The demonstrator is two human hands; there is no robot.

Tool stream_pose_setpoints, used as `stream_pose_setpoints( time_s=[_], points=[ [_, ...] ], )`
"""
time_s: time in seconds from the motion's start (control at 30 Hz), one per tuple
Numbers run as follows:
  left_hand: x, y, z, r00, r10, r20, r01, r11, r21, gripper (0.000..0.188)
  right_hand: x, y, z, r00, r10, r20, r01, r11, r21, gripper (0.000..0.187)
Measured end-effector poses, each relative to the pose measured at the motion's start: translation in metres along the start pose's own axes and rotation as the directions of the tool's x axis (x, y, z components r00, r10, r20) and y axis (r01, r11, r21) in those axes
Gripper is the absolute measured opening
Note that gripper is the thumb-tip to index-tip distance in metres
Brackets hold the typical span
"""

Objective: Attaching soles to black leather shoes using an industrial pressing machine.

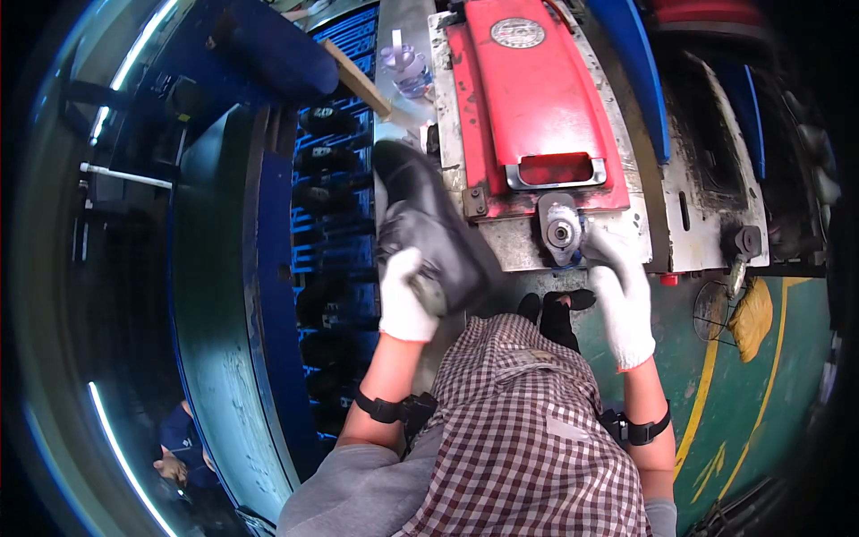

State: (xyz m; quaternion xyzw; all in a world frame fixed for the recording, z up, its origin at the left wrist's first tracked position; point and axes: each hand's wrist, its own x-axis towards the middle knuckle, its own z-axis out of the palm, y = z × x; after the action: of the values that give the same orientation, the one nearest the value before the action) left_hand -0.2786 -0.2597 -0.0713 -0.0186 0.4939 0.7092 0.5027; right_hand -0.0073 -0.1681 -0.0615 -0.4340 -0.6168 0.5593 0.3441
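Note:
My left hand, in a white knit glove, grips a black leather boot. The boot is tilted, its toe pointing up and away, left of the red machine cover. My right hand, gloved the same way, is at the right side of a metal latch on the machine's front edge. Its fingertips are blurred, and whether they grip or only touch the latch does not show. The red cover lies lowered on its metal base and has a metal-framed handle.
On the left runs a blue rack with several dark shoes. A clear bottle stands beyond the boot. A second machine station is at right, with a yellow cloth near a wire stand. Another person is at lower left.

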Motion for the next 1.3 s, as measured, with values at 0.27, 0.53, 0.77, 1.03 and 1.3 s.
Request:
stream_pose_setpoints(
  time_s=[0.27,0.53,0.77,1.03,1.3],
  points=[
    [0.196,0.052,-0.231,0.949,0.046,-0.311,-0.061,0.997,-0.041,0.02,-0.038,0.051,-0.043,0.951,-0.04,-0.308,0.033,0.999,-0.027,0.028],
    [0.154,0.021,-0.066,0.908,0.375,0.188,-0.39,0.588,0.709,0.037,-0.062,0.053,-0.061,0.893,-0.065,-0.444,-0.104,0.933,-0.345,0.035],
    [0.094,-0.071,0.078,0.829,0.068,0.556,-0.478,0.603,0.639,0.041,-0.099,0.066,-0.061,0.806,0.087,-0.586,-0.226,0.96,-0.168,0.037],
    [0.068,-0.125,0.114,0.656,-0.232,0.718,-0.386,0.715,0.583,0.046,-0.12,0.074,-0.068,0.683,0.119,-0.721,-0.268,0.959,-0.095,0.037],
    [0.053,-0.131,0.107,0.585,-0.366,0.724,-0.269,0.755,0.599,0.053,-0.134,0.078,-0.047,0.73,0.264,-0.63,-0.394,0.916,-0.073,0.04]
  ],
)
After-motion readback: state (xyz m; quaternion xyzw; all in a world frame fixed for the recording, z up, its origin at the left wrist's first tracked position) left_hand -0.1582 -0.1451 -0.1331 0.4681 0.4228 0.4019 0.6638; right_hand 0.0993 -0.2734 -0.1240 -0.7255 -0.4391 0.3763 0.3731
